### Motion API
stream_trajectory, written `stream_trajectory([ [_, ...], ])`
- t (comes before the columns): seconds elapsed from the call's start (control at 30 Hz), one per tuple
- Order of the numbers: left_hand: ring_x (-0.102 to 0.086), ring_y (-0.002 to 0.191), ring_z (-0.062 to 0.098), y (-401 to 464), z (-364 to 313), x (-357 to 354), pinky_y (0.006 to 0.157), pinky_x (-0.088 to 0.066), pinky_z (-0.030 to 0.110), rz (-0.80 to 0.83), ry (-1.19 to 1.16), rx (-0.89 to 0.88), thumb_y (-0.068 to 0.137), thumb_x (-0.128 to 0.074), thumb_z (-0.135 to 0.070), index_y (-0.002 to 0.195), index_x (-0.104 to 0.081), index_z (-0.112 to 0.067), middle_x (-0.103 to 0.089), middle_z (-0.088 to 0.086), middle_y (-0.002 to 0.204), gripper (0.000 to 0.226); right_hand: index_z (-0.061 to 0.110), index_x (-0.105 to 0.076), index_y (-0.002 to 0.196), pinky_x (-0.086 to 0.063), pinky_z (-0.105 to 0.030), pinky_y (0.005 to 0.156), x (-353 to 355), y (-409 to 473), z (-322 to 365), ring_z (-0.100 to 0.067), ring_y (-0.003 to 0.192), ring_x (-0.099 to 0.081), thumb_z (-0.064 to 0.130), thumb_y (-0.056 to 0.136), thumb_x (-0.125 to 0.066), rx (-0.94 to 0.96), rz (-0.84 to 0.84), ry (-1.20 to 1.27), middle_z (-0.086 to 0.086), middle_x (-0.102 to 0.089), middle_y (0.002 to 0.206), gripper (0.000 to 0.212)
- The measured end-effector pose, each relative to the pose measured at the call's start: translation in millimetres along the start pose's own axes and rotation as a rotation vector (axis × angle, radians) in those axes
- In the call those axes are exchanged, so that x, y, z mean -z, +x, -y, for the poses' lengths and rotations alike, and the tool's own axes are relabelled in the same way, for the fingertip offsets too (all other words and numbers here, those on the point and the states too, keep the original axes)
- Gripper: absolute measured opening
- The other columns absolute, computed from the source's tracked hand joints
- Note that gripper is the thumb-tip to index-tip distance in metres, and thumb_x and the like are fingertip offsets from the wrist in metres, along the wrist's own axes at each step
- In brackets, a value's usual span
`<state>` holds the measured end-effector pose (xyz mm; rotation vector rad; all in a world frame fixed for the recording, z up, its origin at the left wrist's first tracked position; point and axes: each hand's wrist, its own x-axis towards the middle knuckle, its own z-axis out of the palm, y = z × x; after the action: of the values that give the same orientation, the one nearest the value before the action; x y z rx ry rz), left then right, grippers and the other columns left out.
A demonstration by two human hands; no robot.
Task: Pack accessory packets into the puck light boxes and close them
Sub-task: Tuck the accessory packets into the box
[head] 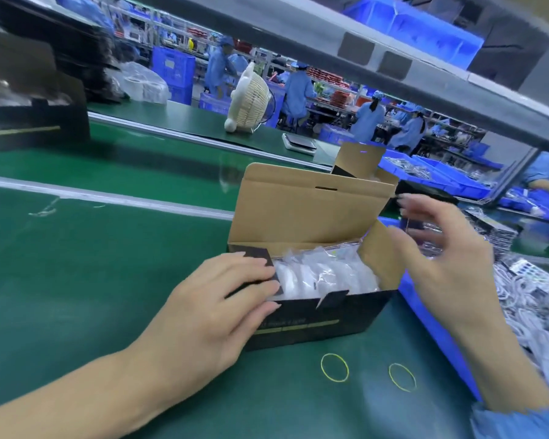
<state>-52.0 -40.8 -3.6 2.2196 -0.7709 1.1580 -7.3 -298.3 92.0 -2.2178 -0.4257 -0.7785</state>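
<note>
The left hand (216,299) is pressing the left flap of the open box (314,299) down with straight fingers over the packets (327,274), while the right hand (441,248) is hovering released at the right flap, which likely needs folding next

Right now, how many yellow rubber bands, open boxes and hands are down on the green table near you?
Thin yellow rubber band loops: 2, one lying beside the other
Open black cardboard box with brown lid: 1
Bare hands: 2, left hand and right hand
Total: 5
</note>
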Motion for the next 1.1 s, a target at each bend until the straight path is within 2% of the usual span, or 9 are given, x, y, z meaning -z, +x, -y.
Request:
stream_trajectory([
  [0.1,-0.068,0.096,0.015,8,-3,6,0.094,-0.051,0.031,0.058,-0.087,0.087,0.097,-0.054,-0.029,0.092,-0.081,-0.011,-0.075,-0.005,0.101,0.032,0.019,-0.066,0.099,-0.045,-0.014,0.065,-15,-13,-34,-0.002,0.071,-0.056,0.018,0.089,-0.07,-0.25,0.109,0.043,0.016,-0.062,0.083,0.011],
  [0.2,-0.066,0.086,0.006,21,0,20,0.081,-0.05,0.024,0.094,-0.211,0.268,0.096,-0.055,-0.033,0.085,-0.078,-0.02,-0.074,-0.016,0.088,0.029,-0.007,-0.05,0.074,-0.031,-0.037,0.057,-30,-31,-50,-0.016,0.064,-0.033,0.031,0.093,-0.063,-0.248,0.028,0.082,-0.004,-0.039,0.066,0.045],
  [0.27,-0.067,0.096,0.001,26,6,27,0.085,-0.047,0.012,0.1,-0.279,0.391,0.094,-0.068,-0.029,0.096,-0.075,-0.034,-0.073,-0.022,0.097,0.009,-0.004,-0.051,0.074,-0.029,-0.032,0.055,-30,-38,-48,-0.013,0.062,-0.032,0.041,0.092,-0.062,-0.19,-0.046,0.159,-0.002,-0.037,0.065,0.049],
  [0.33,-0.062,0.114,-0.004,25,8,28,0.095,-0.043,0.008,0.109,-0.33,0.458,0.089,-0.074,-0.015,0.124,-0.063,-0.042,-0.067,-0.03,0.117,0.046,0.006,-0.065,0.086,-0.036,-0.021,0.057,-30,-46,-46,-0.006,0.063,-0.039,0.04,0.088,-0.06,-0.169,-0.121,0.231,0.001,-0.045,0.067,0.035],
  [0.53,-0.042,0.131,-0.014,23,13,26,0.09,-0.035,-0.001,0.244,-0.326,0.361,0.093,-0.064,-0.004,0.153,-0.024,-0.053,-0.041,-0.041,0.147,0.087,0.012,-0.063,0.126,-0.037,-0.024,0.108,-27,-51,-38,-0.018,0.13,-0.049,0.023,0.097,-0.047,0.138,0.095,0.2,0.005,-0.059,0.133,0.035],
  [0.8,-0.025,0.153,0.016,24,19,27,0.119,-0.026,0.038,0.047,-0.34,0.306,0.077,-0.074,-0.015,0.161,-0.015,-0.032,-0.027,-0.008,0.163,0.104,0.025,-0.071,0.116,-0.037,-0.018,0.1,-14,-19,-34,-0.006,0.118,-0.051,0.04,0.101,-0.036,0.289,0.498,-0.183,0.023,-0.061,0.126,0.041],
  [0.9,-0.026,0.153,0.017,26,21,25,0.121,-0.027,0.036,0.028,-0.425,0.278,0.076,-0.077,-0.018,0.163,0.002,-0.026,-0.025,-0.01,0.164,0.117,0.027,-0.074,0.101,-0.048,-0.024,0.095,-20,-24,-40,-0.008,0.108,-0.061,0.022,0.094,-0.063,0.152,0.327,0.074,0.019,-0.069,0.11,0.014],
  [1.0,-0.055,0.13,0.017,21,17,24,0.115,-0.039,0.034,-0.007,-0.462,0.295,0.075,-0.082,-0.021,0.159,-0.019,-0.03,-0.056,-0.015,0.13,0.106,0.035,-0.056,0.098,-0.054,-0.037,0.094,-31,-26,-38,-0.018,0.113,-0.06,0.033,0.069,-0.084,-0.009,0.013,0.494,0.003,-0.061,0.11,0.04],
  [1.1,-0.065,0.106,0.018,17,12,24,0.094,-0.051,0.031,0.054,-0.418,0.239,0.086,-0.072,-0.053,0.114,-0.071,-0.024,-0.062,-0.004,0.1,0.04,0.036,-0.057,0.114,-0.042,-0.042,0.105,-36,-27,-35,-0.025,0.128,-0.052,0.066,0.076,-0.067,0.061,0.211,0.674,-0.005,-0.061,0.126,0.05],
])
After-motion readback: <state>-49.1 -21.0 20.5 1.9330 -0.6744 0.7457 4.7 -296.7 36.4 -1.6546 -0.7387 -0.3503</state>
